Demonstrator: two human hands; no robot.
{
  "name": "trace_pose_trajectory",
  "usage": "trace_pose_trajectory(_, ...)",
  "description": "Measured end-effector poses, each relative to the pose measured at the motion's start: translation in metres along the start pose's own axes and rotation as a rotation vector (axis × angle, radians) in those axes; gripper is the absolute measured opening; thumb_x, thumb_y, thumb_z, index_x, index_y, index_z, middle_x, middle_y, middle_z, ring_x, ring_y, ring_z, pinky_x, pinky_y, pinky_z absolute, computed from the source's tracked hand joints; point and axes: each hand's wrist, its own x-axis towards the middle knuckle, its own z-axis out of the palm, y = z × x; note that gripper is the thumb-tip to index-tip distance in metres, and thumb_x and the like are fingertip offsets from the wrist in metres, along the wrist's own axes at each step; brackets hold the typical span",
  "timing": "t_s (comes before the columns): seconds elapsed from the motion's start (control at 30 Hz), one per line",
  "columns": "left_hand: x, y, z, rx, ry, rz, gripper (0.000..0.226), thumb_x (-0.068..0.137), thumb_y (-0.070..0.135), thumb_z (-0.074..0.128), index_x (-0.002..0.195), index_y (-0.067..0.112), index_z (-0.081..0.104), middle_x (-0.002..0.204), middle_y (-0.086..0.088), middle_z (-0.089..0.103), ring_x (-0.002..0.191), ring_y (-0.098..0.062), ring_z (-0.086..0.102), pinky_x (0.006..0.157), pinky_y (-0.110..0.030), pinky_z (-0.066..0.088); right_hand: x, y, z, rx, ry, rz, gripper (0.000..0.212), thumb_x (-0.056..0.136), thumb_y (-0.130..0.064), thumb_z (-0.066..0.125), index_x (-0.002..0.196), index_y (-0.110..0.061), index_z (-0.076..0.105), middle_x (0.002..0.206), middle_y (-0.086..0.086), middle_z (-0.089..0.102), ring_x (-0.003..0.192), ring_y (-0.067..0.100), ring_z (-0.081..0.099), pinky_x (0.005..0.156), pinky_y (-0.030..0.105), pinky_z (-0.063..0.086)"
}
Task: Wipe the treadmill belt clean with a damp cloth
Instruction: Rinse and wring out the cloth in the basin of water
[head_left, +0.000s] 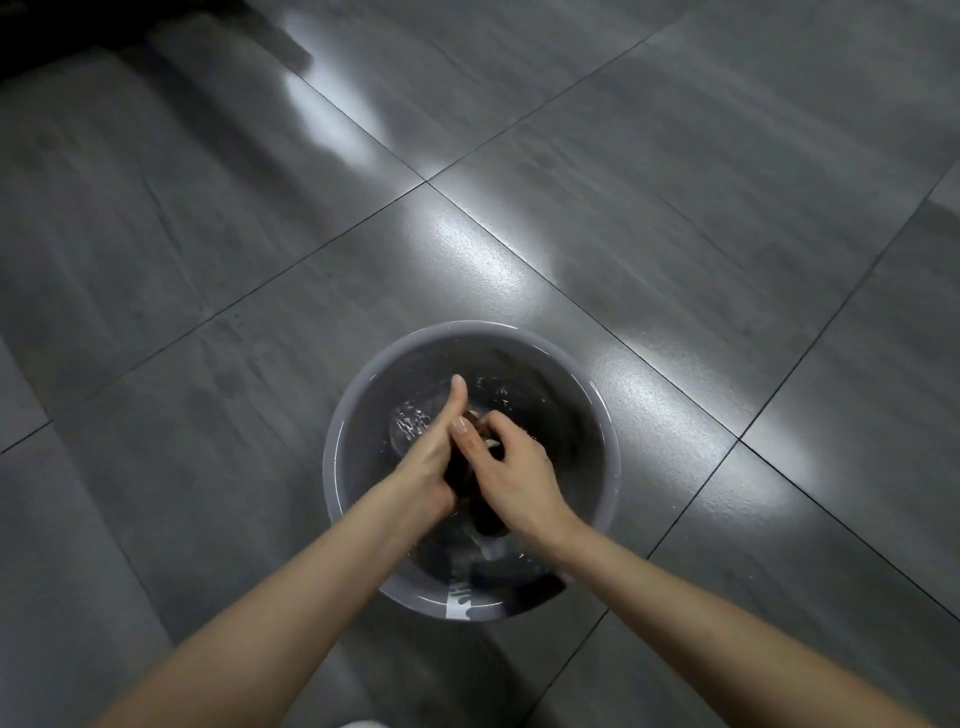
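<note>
Floor: large glossy grey tiles with dark grout lines, streaked with bright reflections.
Basin: round, grey, standing on the floor, holding water.
Cloth: dark and bunched, within the basin, between both hands.
Left hand: wrapped round the cloth, thumb raised.
Right hand: fingers curled, gripping the cloth.

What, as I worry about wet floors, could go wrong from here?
Water is splashing in the basin while the left hand and right hand squeeze the cloth; drops could land on the glossy floor and make it slippery. The cloth looks soaked, so it may drip when lifted out.
</note>
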Motion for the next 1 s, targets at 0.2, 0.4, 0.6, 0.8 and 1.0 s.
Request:
trace_pose_trajectory(0.2,-0.002,-0.01,0.018,-0.041,0.286,0.185,0.03,0.099,0.033,0.045,0.082,0.013,0.059,0.052,-0.001,0.062,0.045,-0.014,0.06,0.04,-0.018,0.044,0.002,0.007,0.011,-0.133,0.201,-0.016,0.039,0.098,-0.036,0.044,0.062,-0.021,0.04,0.059,0.0,0.053,0.058,0.019,0.047,0.061,0.037,0.04)
trace_pose_trajectory(0.4,0.004,-0.013,0.01,0.165,0.371,0.234,0.033,0.1,0.027,0.039,0.076,0.014,0.059,0.075,-0.009,0.061,0.065,-0.023,0.057,0.066,-0.033,0.049,0.013,0.016,0.01,-0.362,0.023,-0.051,0.042,0.102,-0.028,0.03,0.087,-0.004,0.06,0.091,0.017,0.066,0.086,0.036,0.059,0.071,0.037,0.037)
trace_pose_trajectory(0.6,0.009,-0.004,-0.023,0.561,0.242,0.135,0.036,0.094,0.04,0.049,0.118,0.015,0.058,0.12,-0.01,0.055,0.1,-0.018,0.061,0.076,-0.03,0.052,0.036,0.04,-0.001,-0.62,0.017,0.178,0.037,0.1,-0.036,0.035,0.119,-0.006,0.043,0.122,0.019,0.045,0.108,0.039,0.047,0.083,0.041,0.038)
trace_pose_trajectory(0.8,-0.005,0.022,-0.041,0.642,0.298,0.158,0.054,0.097,0.046,0.041,0.147,0.034,0.026,0.155,-0.001,0.022,0.137,-0.027,0.03,0.111,-0.047,0.029,0.028,0.053,0.013,-1.008,-0.295,-0.151,0.053,0.095,-0.034,0.044,0.143,-0.029,0.024,0.138,0.015,0.029,0.119,0.035,0.036,0.087,0.043,0.041)
trace_pose_trajectory(1.0,-0.014,0.026,-0.037,0.58,0.217,0.089,0.046,0.1,0.043,0.035,0.145,0.031,0.032,0.151,0.002,0.032,0.135,-0.024,0.034,0.108,-0.05,0.031,0.026,0.054,0.014,-1.024,-0.292,-0.134,0.068,0.089,-0.011,0.049,0.145,-0.027,0.015,0.135,0.016,0.029,0.115,0.036,0.038,0.079,0.041,0.047)
